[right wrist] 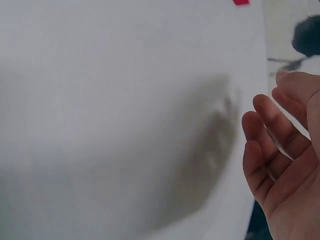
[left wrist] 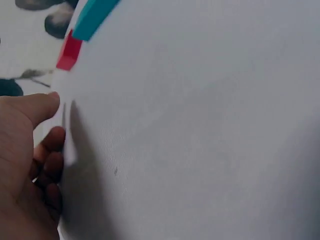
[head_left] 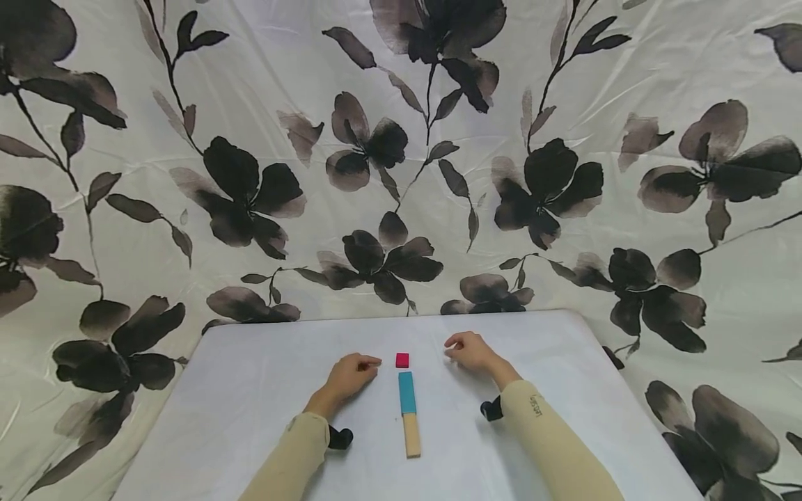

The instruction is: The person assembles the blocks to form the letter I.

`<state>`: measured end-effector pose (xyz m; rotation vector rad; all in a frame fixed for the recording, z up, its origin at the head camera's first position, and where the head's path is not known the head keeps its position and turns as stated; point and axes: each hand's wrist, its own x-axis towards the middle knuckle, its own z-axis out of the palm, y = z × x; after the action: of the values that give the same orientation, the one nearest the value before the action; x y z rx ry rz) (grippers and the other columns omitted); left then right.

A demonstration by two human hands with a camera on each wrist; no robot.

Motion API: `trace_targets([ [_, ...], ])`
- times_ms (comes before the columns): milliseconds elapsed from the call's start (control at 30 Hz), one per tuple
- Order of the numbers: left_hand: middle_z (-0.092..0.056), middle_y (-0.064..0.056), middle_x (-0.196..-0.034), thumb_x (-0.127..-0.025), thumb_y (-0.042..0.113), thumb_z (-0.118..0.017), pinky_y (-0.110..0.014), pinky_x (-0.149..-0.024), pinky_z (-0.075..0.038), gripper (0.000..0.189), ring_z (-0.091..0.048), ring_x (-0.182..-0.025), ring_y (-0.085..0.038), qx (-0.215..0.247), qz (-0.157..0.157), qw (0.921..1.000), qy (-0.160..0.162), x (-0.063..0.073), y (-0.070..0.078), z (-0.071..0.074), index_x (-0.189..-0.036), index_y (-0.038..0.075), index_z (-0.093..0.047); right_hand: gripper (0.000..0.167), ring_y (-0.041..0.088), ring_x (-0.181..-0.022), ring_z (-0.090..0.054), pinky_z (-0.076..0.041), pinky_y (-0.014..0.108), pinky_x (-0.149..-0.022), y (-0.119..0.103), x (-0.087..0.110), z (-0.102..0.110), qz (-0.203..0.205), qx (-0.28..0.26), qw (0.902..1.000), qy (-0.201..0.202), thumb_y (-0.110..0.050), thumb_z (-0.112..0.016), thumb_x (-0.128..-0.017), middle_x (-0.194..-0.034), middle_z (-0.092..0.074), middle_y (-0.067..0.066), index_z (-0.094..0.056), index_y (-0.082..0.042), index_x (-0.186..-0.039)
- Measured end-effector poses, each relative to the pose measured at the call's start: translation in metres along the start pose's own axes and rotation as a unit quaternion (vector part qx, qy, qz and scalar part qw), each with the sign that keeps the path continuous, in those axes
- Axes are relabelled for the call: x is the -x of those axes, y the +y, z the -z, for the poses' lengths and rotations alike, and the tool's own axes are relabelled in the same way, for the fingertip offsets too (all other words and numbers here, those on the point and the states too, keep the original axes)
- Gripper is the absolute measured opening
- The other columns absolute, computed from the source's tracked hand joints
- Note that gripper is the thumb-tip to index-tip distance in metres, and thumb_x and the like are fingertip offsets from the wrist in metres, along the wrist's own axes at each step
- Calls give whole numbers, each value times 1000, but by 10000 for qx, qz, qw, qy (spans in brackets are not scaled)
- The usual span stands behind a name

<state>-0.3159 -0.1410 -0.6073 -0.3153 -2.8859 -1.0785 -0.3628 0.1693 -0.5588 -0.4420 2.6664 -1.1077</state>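
A red block lies on the white table, just beyond a blue block. End to end with the blue one, on its near side, is a plain wooden block. My left hand is left of the red block, apart from it, with loosely bent fingers holding nothing. In the left wrist view the red block and blue block show above that hand's thumb. To the right, my right hand hovers with relaxed fingers and nothing in them; its shadow falls on the table in the right wrist view.
The white table has its far edge against a hanging cloth printed with dark flowers. Each wrist carries a black camera, seen at the left wrist and the right wrist.
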Motion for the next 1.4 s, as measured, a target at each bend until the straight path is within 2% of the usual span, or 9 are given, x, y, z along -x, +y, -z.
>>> trace_targets([
  [167, -54, 2, -84, -91, 15, -65, -34, -67, -39, 34, -45, -75, -15, -488, -230, 9981, -286, -7, 8, -4, -124, 17, -69, 23, 15, -66, -56, -45, 30, -61, 4, 4, 39, 121, 244, 9993, 263, -11, -63, -93, -79, -61, 2, -67, 3, -111],
  [300, -51, 1, -82, -91, 13, -64, -32, -63, -35, 33, -42, -71, -16, -796, -305, 9962, -170, -9, 12, -4, -123, 17, -69, 24, 15, -66, -58, -46, 31, -61, 1, 8, 55, 210, 233, 9991, 297, -14, -62, -95, -81, -62, 2, -67, 1, -112],
  [433, -52, -1, -87, -91, 12, -62, -33, -65, -37, 33, -44, -73, -16, -904, -345, 9952, -151, -14, 12, -4, -122, 20, -71, 20, 16, -67, -58, -46, 31, -61, -2, 11, 64, 310, 202, 9985, 400, -14, -63, -94, -82, -63, 6, -68, -2, -109],
  [633, -53, -2, -91, -91, 12, -62, -33, -67, -40, 32, -46, -77, -16, -886, -221, 9958, -94, -16, 14, -8, -120, 20, -72, 18, 16, -66, -59, -47, 32, -61, 0, 15, 68, 412, 187, 9984, 350, -13, -63, -94, -81, -63, 3, -68, -3, -107],
  [867, -52, 1, -88, -92, 11, -62, -33, -68, -41, 27, -45, -76, -15, -362, -252, 9990, -123, -7, 10, 0, -118, 14, -70, 20, 17, -70, -60, -47, 32, -61, 2, 24, 79, 501, 358, 9977, 287, -14, -62, -95, -85, -64, 5, -68, -2, -109],
  [967, -52, 1, -88, -91, 10, -62, -35, -71, -42, 28, -47, -78, -15, -253, -249, 9992, -179, -4, 1, 14, -119, 12, -69, 19, 18, -72, -58, -46, 32, -62, 0, 29, 92, 636, 589, 9952, 463, -13, -62, -94, -84, -64, 4, -68, -1, -108],
  [1133, -58, -5, -97, -91, 10, -63, -43, -78, -46, 29, -55, -86, -19, -480, -92, 9984, -297, 7, -12, 51, -119, 11, -68, 20, 20, -80, -59, -48, 37, -70, -9, 37, 112, 873, 1029, 9885, 690, -14, -63, -94, -91, -65, 5, -69, -1, -108],
  [1267, -61, -12, -108, -92, 15, -64, -52, -82, -45, 30, -60, -98, -29, -1247, -171, 9920, -120, 18, -23, 90, -121, 12, -67, 26, 30, -98, -61, -47, 47, -85, -23, 42, 125, 1014, 1625, 9764, 999, -17, -66, -92, -105, -67, 12, -68, -1, -113],
  [1400, -60, -20, -116, -90, 20, -66, -62, -81, -42, 34, -60, -103, -41, -2135, -124, 9762, 352, 39, -28, 137, -123, 10, -66, 40, 39, -113, -55, -39, 56, -94, -38, 48, 133, 1157, 2488, 9524, 1330, -21, -68, -91, -121, -62, 18, -62, -1, -125],
])
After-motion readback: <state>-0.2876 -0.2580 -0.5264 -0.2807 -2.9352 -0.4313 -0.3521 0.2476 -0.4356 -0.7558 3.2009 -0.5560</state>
